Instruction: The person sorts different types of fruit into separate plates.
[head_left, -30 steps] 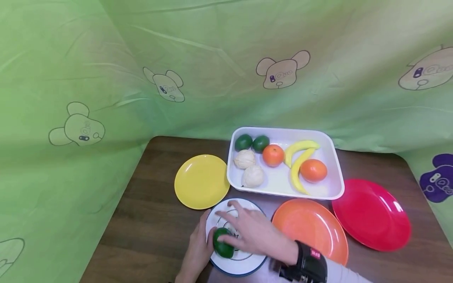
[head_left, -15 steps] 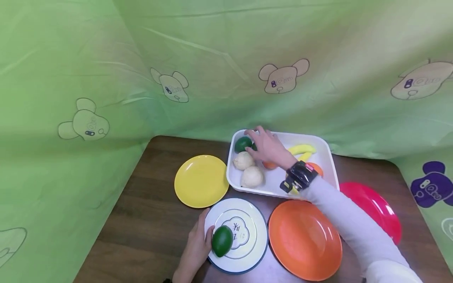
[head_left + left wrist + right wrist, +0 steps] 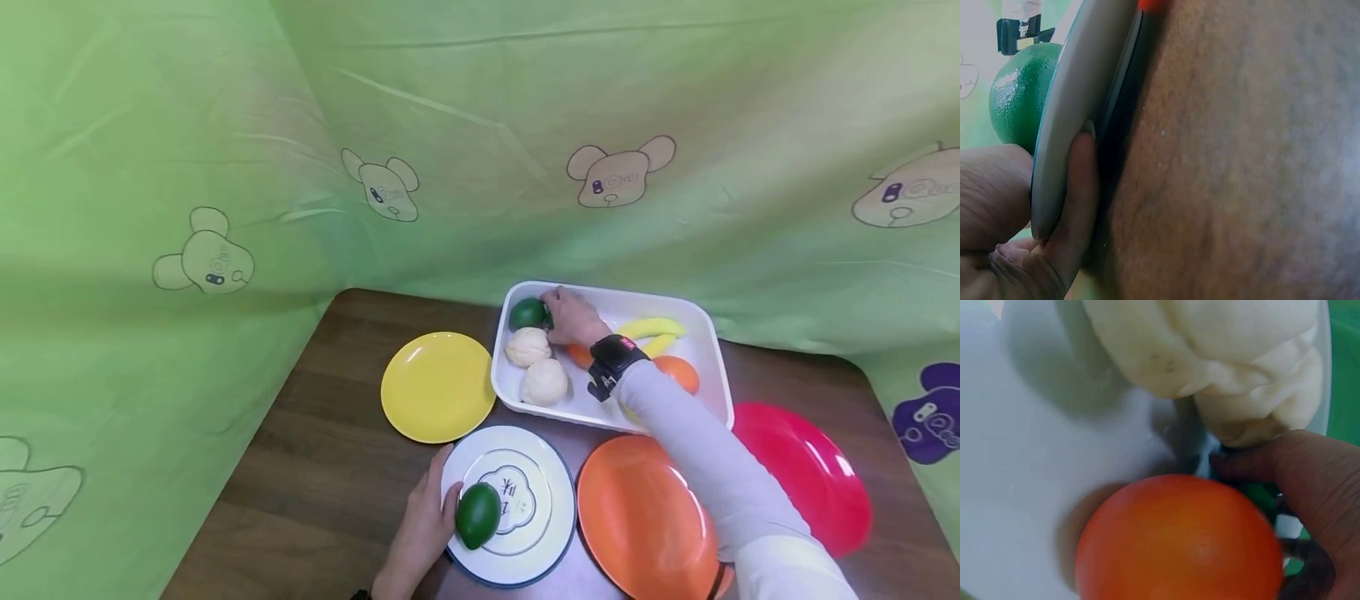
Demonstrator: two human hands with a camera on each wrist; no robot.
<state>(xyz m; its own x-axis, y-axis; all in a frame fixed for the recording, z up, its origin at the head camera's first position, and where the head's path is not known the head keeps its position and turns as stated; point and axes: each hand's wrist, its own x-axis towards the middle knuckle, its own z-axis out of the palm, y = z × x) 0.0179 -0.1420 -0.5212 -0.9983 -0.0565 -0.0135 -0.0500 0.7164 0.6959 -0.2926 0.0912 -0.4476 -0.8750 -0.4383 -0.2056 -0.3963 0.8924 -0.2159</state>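
Green fruit (image 3: pixel 477 515) lies on the left part of a white plate (image 3: pixel 536 540), just beside the thumb of the left hand (image 3: pixel 420 527), which pinches the plate's rim, thumb above and a finger beneath. Farther back, the right hand (image 3: pixel 573 318) is inside a white tray (image 3: pixel 555 414), thumb and fingers curled around a mostly hidden green fruit (image 3: pixel 1261 495); how firmly, I cannot tell. Near it sit 2 white bulbs (image 3: pixel 528 347), an orange fruit (image 3: pixel 1179 544) and another green fruit (image 3: pixel 527 313).
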